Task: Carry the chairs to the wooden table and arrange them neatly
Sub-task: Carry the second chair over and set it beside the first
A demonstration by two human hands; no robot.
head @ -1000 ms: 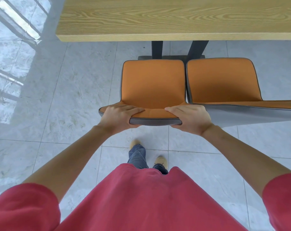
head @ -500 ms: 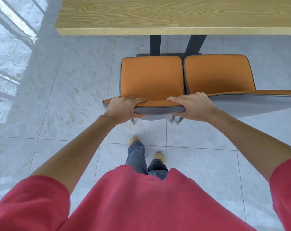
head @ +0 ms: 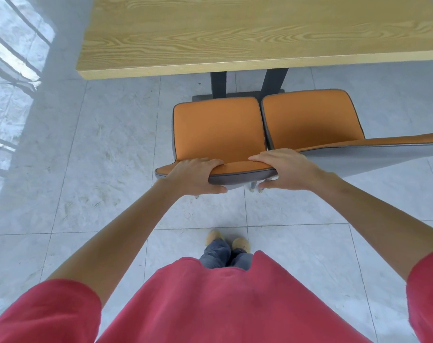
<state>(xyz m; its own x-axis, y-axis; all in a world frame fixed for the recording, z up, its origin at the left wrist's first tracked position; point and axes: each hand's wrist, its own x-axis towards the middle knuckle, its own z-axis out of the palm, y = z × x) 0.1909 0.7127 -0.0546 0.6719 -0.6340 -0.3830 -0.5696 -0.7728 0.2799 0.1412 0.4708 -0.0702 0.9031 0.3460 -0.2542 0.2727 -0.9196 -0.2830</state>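
Chair (head: pixel 218 131) backrest gripped, both hands' fingers (head: pixel 210 162) curled over; touching neighbour chair (head: pixel 309 117)

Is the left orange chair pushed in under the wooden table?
Not pushed in. The left orange chair stands wholly short of the wooden table edge, floor showing between them.

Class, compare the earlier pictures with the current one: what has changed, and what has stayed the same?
The left orange padded chair, gripped at its backrest by the left hand and right hand, moved forward towards the wooden table. Both grips held. The right orange chair stayed beside it.
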